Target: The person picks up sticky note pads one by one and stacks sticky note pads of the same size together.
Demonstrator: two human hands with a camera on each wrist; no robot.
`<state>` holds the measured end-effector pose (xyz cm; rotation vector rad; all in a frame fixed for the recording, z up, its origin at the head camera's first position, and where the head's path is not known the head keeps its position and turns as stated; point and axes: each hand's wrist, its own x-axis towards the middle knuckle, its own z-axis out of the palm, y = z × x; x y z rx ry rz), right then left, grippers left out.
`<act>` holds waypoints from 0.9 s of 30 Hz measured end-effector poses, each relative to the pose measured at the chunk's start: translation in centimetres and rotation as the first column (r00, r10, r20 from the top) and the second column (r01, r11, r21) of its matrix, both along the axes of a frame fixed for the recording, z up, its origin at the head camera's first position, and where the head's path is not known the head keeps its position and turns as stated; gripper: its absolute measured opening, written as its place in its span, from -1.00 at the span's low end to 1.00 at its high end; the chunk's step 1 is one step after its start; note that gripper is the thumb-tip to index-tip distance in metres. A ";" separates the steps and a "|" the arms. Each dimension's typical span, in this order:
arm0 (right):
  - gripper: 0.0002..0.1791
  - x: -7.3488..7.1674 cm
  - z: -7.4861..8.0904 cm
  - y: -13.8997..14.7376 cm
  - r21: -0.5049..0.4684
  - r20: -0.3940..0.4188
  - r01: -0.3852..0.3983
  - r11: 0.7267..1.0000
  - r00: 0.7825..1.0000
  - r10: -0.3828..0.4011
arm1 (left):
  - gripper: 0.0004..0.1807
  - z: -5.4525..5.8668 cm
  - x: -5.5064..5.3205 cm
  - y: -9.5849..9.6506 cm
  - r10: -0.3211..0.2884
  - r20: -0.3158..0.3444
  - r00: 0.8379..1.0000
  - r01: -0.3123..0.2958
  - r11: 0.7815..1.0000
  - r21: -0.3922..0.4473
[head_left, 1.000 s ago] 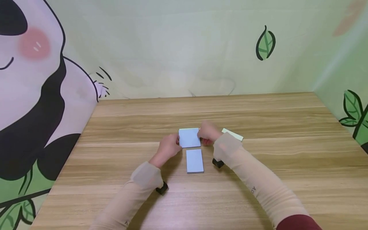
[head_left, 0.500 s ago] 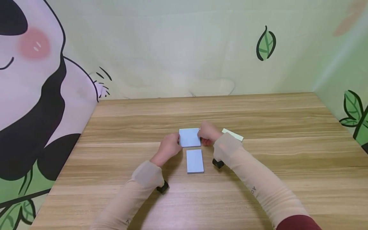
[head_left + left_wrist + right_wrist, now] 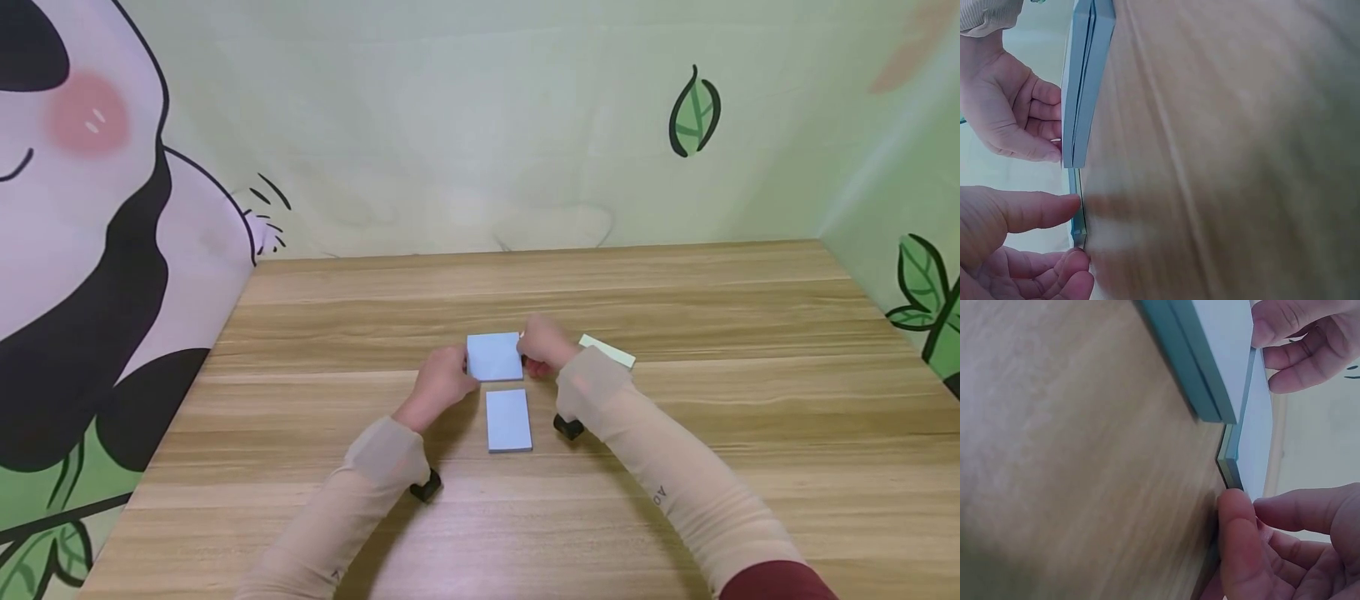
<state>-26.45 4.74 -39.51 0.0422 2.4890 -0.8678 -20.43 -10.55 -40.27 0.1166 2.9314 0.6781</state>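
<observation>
A square blue sticky note pad (image 3: 495,357) lies on the table between both hands. My left hand (image 3: 442,379) pinches its left edge between thumb and fingers. At the right edge, my right hand (image 3: 546,343) grips it with thumb and fingertips. In the right wrist view, this square stack (image 3: 1255,434) shows a paler layer underneath. Just nearer lies a smaller rectangular blue pad (image 3: 508,421), upright to me; in the left wrist view its side shows two layers (image 3: 1082,87). Neither hand touches that one.
A pale green pad (image 3: 609,351) lies at an angle on the right, partly hidden behind the right sleeve (image 3: 660,450). The wooden table (image 3: 360,317) ends at a printed cloth wall (image 3: 480,125). Dark wrist devices (image 3: 426,486) sit under both wrists.
The top of the square pad has shifted slightly away from me, and the pale green strip at its far edge no longer shows. Both hands keep hold; the other pads stay put.
</observation>
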 end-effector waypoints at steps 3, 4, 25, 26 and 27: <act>-0.82 -0.1 -0.1 0.0 -0.018 0.008 0.031 0.999 1.000 -0.030 | -0.82 0.0 0.0 0.0 -0.004 0.000 1.000 0.004 1.000 0.005; -0.82 -0.1 -0.2 0.0 -0.020 0.010 0.039 0.999 0.999 -0.039 | -0.82 0.0 0.0 0.0 -0.003 0.004 1.000 0.003 1.000 0.008; -0.80 -0.1 -0.5 -0.1 -0.068 0.005 0.094 0.993 0.996 -0.094 | -0.79 0.1 -0.5 0.2 0.005 0.047 0.999 -0.005 1.000 0.003; -0.80 0.0 -0.5 -0.1 -0.069 0.004 0.094 0.993 0.996 -0.094 | -0.79 0.0 -0.5 0.2 0.007 0.050 0.999 -0.007 1.000 0.006; -0.81 0.0 -0.5 -0.1 -0.071 0.004 0.094 0.993 0.996 -0.094 | -0.79 0.1 -0.5 0.2 0.007 0.053 0.999 -0.008 1.000 0.009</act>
